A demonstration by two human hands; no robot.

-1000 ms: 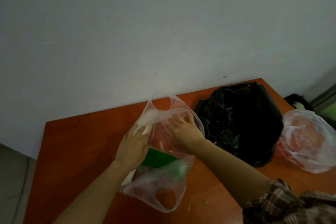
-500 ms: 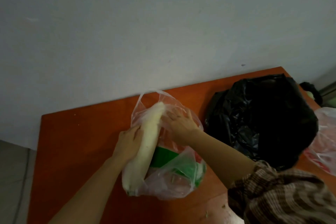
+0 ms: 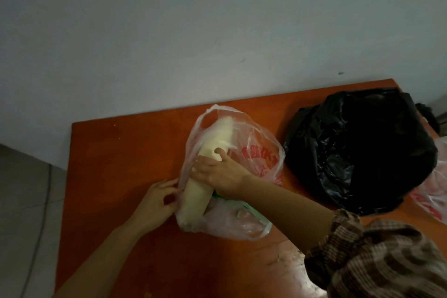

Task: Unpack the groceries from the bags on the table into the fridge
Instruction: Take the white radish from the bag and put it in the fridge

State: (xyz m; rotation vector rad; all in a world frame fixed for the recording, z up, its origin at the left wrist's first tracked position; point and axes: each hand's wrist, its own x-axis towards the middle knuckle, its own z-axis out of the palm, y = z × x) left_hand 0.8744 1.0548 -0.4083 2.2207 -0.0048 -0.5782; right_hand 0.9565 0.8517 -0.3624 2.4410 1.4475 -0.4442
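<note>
Radish [image 3: 219, 138] | right grip [image 3: 222, 172] holds it | left grip [image 3: 157, 198] pinches bag [image 3: 261, 152] edge

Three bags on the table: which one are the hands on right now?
The clear red-printed bag left of the black bag: the left hand pinches its edge, the right hand grips the white radish in it.

Crinkled glossy black plastic bag [image 3: 360, 152] (thin film)
</note>
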